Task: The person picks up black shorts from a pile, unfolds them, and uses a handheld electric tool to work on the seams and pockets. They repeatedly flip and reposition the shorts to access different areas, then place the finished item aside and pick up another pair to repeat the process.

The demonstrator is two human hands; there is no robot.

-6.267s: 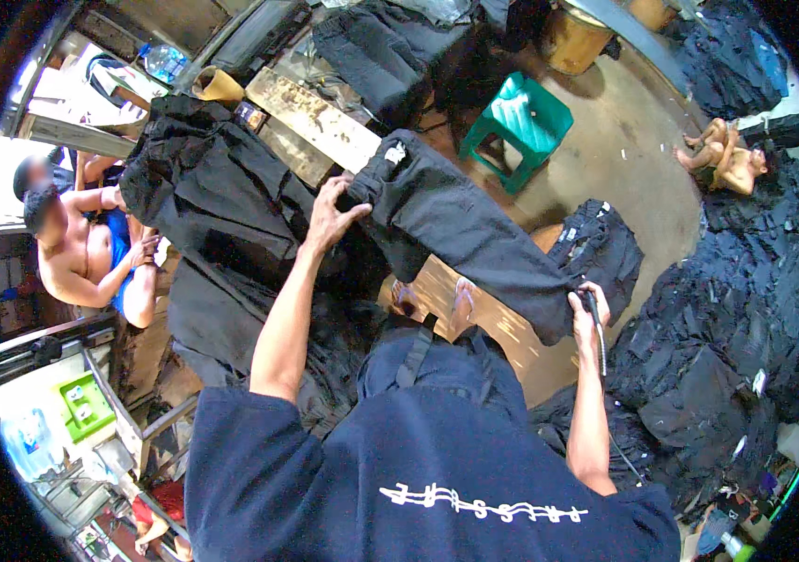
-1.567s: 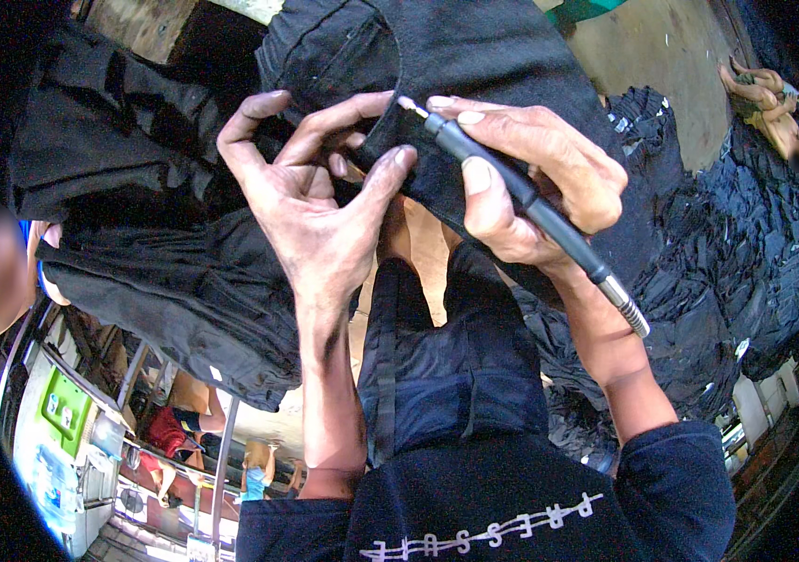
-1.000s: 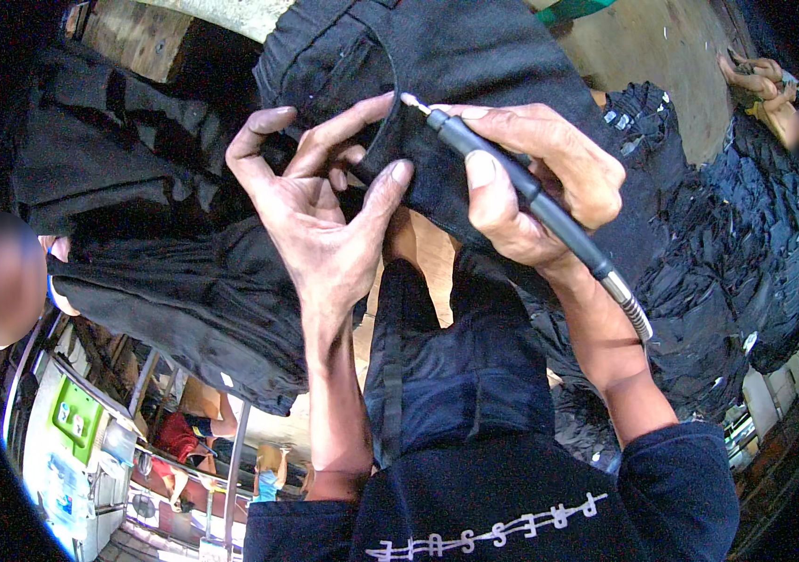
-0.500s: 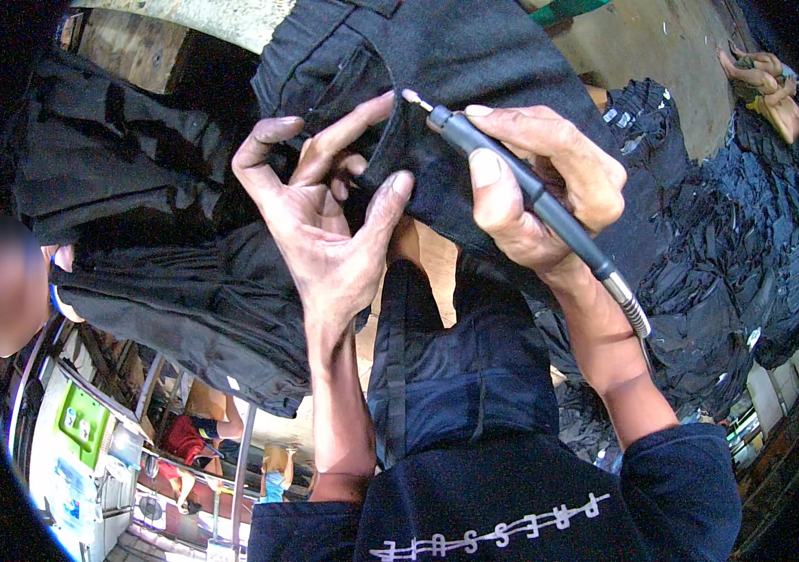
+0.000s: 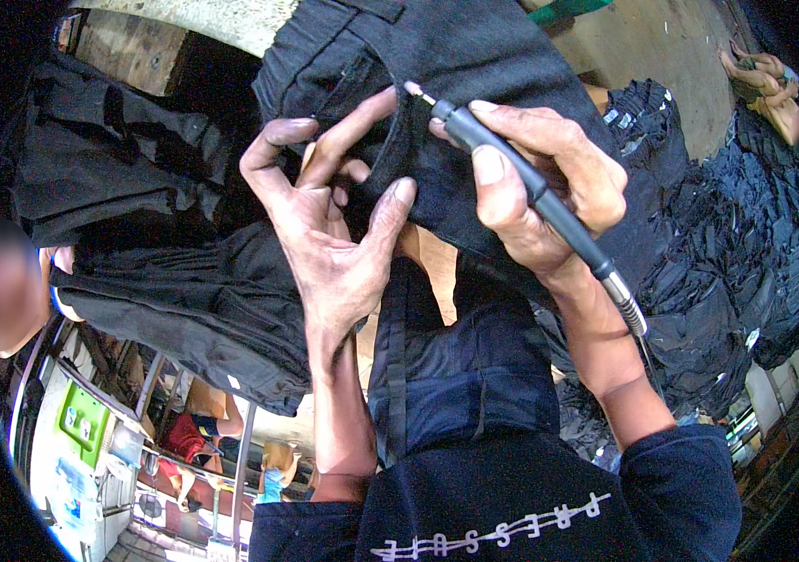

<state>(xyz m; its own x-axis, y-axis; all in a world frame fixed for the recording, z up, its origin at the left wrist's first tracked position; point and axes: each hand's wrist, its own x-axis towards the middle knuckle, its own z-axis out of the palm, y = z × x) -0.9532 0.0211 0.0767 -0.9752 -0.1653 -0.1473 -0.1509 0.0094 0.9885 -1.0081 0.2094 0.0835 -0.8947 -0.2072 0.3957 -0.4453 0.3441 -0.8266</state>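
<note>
My right hand (image 5: 544, 183) is closed around a dark pen-shaped rotary grinder (image 5: 544, 197), its thumb and fingers wrapped on the barrel. A cable trails from the rear end. The grinder's small pinkish tip points up and left at a curved edge on black trousers (image 5: 493, 66); whether it touches the cloth I cannot tell. Opposite it, my left hand (image 5: 334, 206) has thumb and index finger spread wide. The index fingertip lies at the curved edge, close to the grinder's tip, and the thumb rests by the cloth lower down. Its other fingers are partly bent.
More black garments (image 5: 184, 309) lie or hang on the left. A large heap of dark clothing (image 5: 727, 253) fills the right side. Several other people are around the edges, one seated at the upper right (image 5: 769, 89). A green tray (image 5: 83, 421) stands at the lower left.
The grinder's tip has shifted slightly upward, a little off my left index fingertip. My left hand has moved slightly to the right, and the cloth near it has shifted a little.
</note>
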